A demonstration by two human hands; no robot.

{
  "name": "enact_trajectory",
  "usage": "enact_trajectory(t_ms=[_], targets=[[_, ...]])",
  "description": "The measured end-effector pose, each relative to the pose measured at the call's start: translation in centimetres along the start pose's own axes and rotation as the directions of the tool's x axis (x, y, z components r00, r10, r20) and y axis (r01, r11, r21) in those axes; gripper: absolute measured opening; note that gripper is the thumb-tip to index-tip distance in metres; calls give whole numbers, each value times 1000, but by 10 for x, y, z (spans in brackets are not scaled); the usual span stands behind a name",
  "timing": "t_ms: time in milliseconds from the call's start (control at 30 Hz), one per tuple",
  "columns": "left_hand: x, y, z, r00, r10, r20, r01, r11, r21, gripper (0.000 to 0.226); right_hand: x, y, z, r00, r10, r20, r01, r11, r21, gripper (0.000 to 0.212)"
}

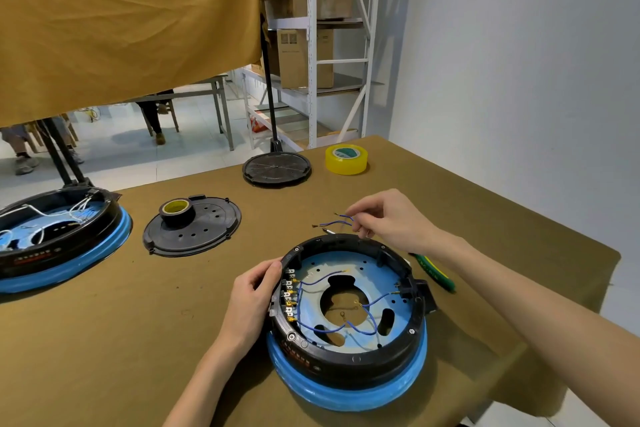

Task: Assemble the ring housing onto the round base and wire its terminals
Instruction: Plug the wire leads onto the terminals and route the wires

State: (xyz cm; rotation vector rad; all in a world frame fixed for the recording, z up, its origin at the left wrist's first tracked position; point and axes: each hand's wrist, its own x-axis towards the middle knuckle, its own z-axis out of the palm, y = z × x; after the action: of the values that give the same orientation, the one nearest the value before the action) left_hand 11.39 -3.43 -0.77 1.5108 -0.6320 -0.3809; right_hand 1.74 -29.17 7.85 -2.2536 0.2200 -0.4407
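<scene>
A black ring housing (408,354) sits on a round blue base (349,395) near the table's front. Several blue wires (367,315) run from a terminal row (290,298) on the ring's left inner wall across the blue plate inside. My left hand (254,295) grips the ring's left outer rim beside the terminals. My right hand (388,222) hovers above the far rim and pinches a small bundle of loose blue wires (337,220) with bare ends pointing left.
A second ring-and-base unit (65,243) stands at the left edge. A black perforated cover (204,232) carries a tape roll (176,210). Another black disc (277,168) and yellow tape (346,159) lie farther back. A green-yellow screwdriver (434,272) lies under my right forearm.
</scene>
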Motion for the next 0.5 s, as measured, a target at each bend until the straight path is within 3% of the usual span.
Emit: enact_trajectory(t_ms=[233, 367, 500], targets=[[-1, 0, 0, 1000, 5, 1, -5, 1000, -5, 29, -19, -23, -3, 998, 63, 29, -69, 942, 329, 30], [-1, 0, 0, 1000, 8, 1, -8, 1000, -9, 29, -23, -27, -8, 994, 109, 8, -95, 835, 542, 29], [-1, 1, 1, 1000, 23, -3, -23, 1000, -17, 28, -24, -27, -11, 993, 114, 20, -100, 758, 644, 19]])
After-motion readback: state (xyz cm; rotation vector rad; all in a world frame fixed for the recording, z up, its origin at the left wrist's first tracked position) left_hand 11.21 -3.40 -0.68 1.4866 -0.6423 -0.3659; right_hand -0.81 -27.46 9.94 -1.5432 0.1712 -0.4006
